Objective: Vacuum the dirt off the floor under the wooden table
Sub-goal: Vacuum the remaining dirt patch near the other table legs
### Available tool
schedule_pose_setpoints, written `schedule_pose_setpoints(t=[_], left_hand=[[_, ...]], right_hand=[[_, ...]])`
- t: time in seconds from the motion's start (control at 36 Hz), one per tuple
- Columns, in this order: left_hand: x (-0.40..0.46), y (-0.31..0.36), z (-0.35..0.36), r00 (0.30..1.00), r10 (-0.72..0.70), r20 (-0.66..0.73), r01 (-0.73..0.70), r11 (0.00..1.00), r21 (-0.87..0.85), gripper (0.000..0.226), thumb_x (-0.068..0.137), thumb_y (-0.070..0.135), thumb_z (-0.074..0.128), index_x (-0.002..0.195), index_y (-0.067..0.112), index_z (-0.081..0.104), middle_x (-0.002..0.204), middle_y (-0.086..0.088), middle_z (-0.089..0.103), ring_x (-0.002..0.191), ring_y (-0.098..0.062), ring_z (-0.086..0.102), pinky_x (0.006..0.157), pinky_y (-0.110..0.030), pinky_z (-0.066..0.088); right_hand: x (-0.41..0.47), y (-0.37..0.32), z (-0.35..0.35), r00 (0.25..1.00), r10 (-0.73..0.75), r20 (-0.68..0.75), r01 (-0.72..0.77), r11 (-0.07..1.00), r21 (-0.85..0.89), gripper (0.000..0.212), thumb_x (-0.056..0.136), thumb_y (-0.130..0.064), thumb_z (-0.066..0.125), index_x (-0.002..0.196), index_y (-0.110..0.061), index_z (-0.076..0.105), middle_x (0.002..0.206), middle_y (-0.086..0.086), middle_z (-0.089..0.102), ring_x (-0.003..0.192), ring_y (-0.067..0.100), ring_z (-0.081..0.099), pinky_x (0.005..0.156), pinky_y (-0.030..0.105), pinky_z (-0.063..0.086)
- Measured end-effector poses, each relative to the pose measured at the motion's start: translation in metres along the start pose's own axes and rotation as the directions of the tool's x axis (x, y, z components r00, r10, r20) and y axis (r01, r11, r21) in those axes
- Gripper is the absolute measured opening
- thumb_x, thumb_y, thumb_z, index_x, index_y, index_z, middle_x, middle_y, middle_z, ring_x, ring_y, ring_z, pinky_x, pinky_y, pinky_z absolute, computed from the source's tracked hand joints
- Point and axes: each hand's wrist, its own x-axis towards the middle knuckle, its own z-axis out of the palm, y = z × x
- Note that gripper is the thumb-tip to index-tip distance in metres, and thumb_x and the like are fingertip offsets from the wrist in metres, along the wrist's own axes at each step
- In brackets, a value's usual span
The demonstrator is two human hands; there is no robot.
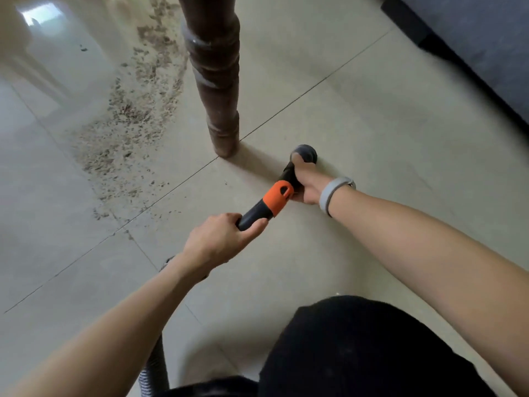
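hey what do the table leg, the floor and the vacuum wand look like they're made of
Table leg: likely wood, dark brown and glossy; its turned rings catch the light.
Floor: probably glazed ceramic tile, pale beige; it has straight grout lines and mirrors a window.
Vacuum wand: seemingly molded plastic, matte black with an orange collar. The left hand and right hand grip it.

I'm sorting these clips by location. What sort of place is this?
Probably a room in a home: pale glossy floor tiles, a turned wooden table leg with dirt scattered beside it, and both hands, left hand and right hand, gripping a vacuum wand.
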Motion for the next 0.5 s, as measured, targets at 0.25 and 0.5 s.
schedule_pose_setpoints(t=[0.25, 0.5], left_hand=[[0.026, -0.009, -0.009, 0.984, -0.035, -0.174, 0.039, 0.999, 0.015, 0.052, 0.081, 0.07, 0.044, 0.071, 0.02, 0.056, 0.053, 0.001, 0.061, 0.046, -0.017, 0.061, 0.054, -0.029, 0.052], [0.02, 0.024, 0.033, 0.992, -0.033, -0.121, 0.03, 0.999, -0.032, 0.05, 0.082, 0.068, 0.045, 0.075, 0.02, 0.055, 0.06, 0.0, 0.061, 0.057, -0.021, 0.065, 0.062, -0.034, 0.055]], right_hand=[[0.012, -0.03, 0.034, 0.985, -0.154, 0.075, 0.156, 0.988, -0.01, 0.042, 0.1, -0.042, 0.035, 0.117, -0.006, 0.049, 0.111, 0.014, 0.057, 0.106, 0.032, 0.058, 0.089, 0.051, 0.051], [0.029, -0.015, -0.016, 0.992, -0.111, 0.061, 0.111, 0.994, 0.004, 0.034, 0.1, -0.044, 0.038, 0.1, -0.011, 0.046, 0.084, 0.006, 0.055, 0.079, 0.025, 0.059, 0.067, 0.04, 0.053]])
